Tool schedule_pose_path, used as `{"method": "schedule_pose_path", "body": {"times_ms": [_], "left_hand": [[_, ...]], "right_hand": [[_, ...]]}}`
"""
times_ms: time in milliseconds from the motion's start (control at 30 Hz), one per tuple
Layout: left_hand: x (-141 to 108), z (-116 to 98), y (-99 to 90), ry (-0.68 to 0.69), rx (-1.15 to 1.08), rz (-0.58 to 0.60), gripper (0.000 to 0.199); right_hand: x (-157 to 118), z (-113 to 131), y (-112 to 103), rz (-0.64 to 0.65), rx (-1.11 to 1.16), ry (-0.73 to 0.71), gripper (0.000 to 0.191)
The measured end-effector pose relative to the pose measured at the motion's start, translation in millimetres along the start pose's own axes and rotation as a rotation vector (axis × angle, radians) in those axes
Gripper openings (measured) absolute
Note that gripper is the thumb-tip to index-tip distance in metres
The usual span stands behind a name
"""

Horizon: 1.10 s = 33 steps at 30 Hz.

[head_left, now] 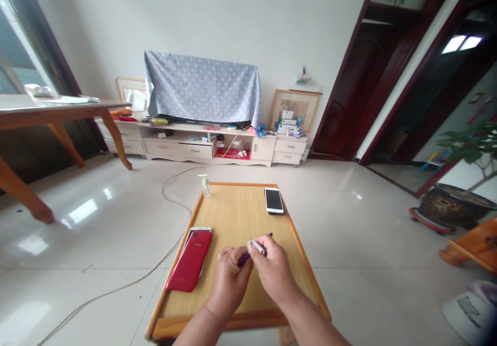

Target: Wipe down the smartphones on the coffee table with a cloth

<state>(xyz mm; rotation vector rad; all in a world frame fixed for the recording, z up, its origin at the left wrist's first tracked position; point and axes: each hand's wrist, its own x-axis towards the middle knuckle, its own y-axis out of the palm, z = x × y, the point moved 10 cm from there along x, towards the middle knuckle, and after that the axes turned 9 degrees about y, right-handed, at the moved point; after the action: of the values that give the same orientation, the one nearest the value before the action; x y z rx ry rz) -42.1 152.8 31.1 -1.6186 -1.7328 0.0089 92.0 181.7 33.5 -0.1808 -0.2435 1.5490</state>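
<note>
Above the near half of a small wooden table (pixel 233 201), my two hands meet. My left hand (pixel 230 281) is closed on a slim dark purple pen-like stick (pixel 243 259). My right hand (pixel 274 268) pinches a small whitish cylinder (pixel 256 247) between thumb and fingers, right beside the stick. A dark tip pokes out beyond my right fingers; whether it belongs to the same stick I cannot tell. Left of my hands, a red phone (pixel 191 263) lies face down, partly over a white phone (pixel 202 229). Another white phone (pixel 274 201) rests screen up at the far right, on something dark.
A small clear pump bottle (pixel 206 186) stands at the table's far left corner. A cable (pixel 128 285) runs over the tiled floor on the left. Farther off are a low white cabinet (pixel 176 149), a larger table (pixel 58 112) and a potted plant (pixel 454 203).
</note>
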Motion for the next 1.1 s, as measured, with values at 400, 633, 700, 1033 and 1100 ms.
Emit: {"method": "schedule_pose_path", "body": {"times_ms": [400, 633, 700, 1033, 1100], "left_hand": [[-1.0, -2.1, -1.8, -0.01, -0.043, -0.004, 0.018], [-3.2, 9.0, 0.6, -0.107, -0.183, -0.022, 0.022], [-3.8, 12.5, 2.7, -0.185, -0.298, -0.013, 0.024], [-14.6, 45.6, -1.3, -0.603, -0.784, -0.285, 0.047], [-16.7, 52.9, -2.2, -0.629, -0.829, -0.346, 0.046]], "right_hand": [[21.0, -19.6, -34.2, -0.164, -0.038, 0.064, 0.038], [15.3, -17.2, -27.5, -0.138, 0.051, 0.066, 0.037], [28.4, -33.3, -47.6, -0.222, 0.125, 0.143, 0.039], [30.6, -58.2, -45.2, -0.165, 0.393, 0.268, 0.041], [27.2, -59.7, -39.9, -0.156, 0.402, 0.285, 0.039]]}}
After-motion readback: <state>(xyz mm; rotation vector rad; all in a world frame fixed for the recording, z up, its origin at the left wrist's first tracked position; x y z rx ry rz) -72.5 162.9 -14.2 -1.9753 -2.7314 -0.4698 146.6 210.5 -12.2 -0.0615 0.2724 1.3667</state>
